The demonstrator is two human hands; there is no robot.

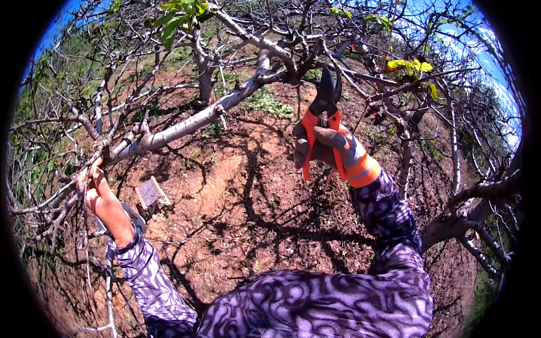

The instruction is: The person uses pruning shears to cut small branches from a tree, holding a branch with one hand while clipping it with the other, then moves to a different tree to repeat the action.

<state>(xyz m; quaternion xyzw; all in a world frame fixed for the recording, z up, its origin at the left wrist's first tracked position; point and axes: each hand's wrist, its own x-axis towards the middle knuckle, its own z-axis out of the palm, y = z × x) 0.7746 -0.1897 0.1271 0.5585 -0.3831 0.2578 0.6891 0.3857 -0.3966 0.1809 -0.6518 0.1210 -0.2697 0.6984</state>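
My right hand (325,145), in a grey knit glove with an orange cuff, grips bypass pruning shears (323,107) by their orange-red handles. The handles are spread and the dark blades point up, slightly apart, with no twig clearly between them. On the left, my bare left hand (103,203) pinches a thin twig (88,179) where small shoots crowd beside a thick pale limb (190,126). That limb rises from near my left fingers towards the top middle. Some of the twig is hidden by my fingers.
A small stool-like object (151,193) stands on the leaf-strewn soil (219,181), a pale container (134,217) near it, partly behind my left wrist. A thick limb (448,228) reaches in at right. Bare branches (405,84) with a few yellow-green leaves (409,66) surround the shears.
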